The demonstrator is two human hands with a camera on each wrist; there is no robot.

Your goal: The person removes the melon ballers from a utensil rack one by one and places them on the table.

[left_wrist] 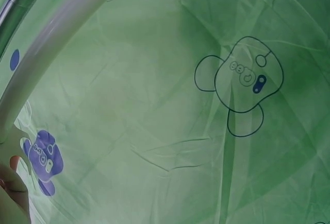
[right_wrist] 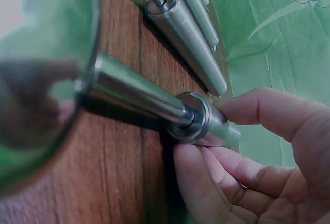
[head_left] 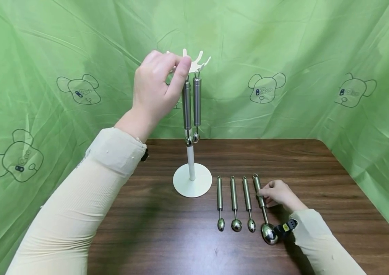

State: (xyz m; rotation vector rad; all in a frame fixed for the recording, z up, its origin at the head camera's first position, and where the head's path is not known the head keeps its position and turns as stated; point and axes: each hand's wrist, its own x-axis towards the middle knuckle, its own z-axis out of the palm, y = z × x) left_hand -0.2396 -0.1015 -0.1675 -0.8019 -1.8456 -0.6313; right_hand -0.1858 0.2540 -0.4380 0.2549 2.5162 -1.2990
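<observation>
My left hand [head_left: 158,80] is raised at the top of a white stand [head_left: 197,181], thumb and fingers pinching one of its hook arms. Two steel melon ballers [head_left: 197,101] hang from the hooks beside it, heads down. Low on the right, my right hand [head_left: 278,194] pinches the handle of a large steel spoon [head_left: 269,233] lying on the table. In the right wrist view, thumb and fingers sit around the spoon's handle [right_wrist: 193,118], near where the thinner neck enters it. Only a fingertip of the left hand [left_wrist: 14,198] shows in the left wrist view.
Left of the spoon, three smaller steel melon ballers lie in a row: an oval one [head_left: 220,198], a round one [head_left: 234,200] and another oval one [head_left: 247,200]. A green curtain [head_left: 232,34] with bear drawings surrounds the dark wooden table [head_left: 167,236].
</observation>
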